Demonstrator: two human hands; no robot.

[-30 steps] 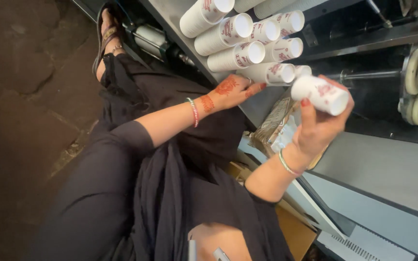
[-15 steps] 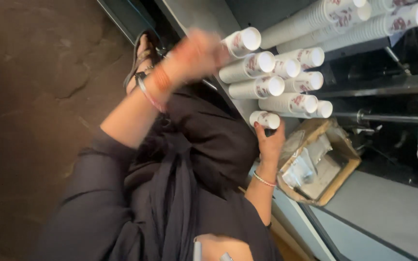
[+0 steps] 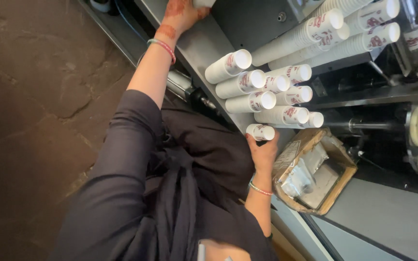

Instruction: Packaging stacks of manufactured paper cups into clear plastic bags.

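**Two hands, two cup stacks at the machine shelf**

We hold a short stack of white paper cups (image 3: 260, 132) in our right hand (image 3: 263, 153), fingers wrapped and clamped around its lower end so the open rims stay free. It sits just below the pile of lying cup stacks (image 3: 262, 89) on the grey metal shelf (image 3: 204, 43), near but not clearly touching the lowest one. Its long axis runs roughly left to right, mouth pointing right, matching its neighbours (a sensible way to keep them from rolling apart, we judge).

Our left hand (image 3: 180, 14) reaches to the far top edge, closed on something white that is mostly cut off; we cannot tell what.

An open cardboard box (image 3: 315, 171) of plastic bags lies to the right of the held stack.
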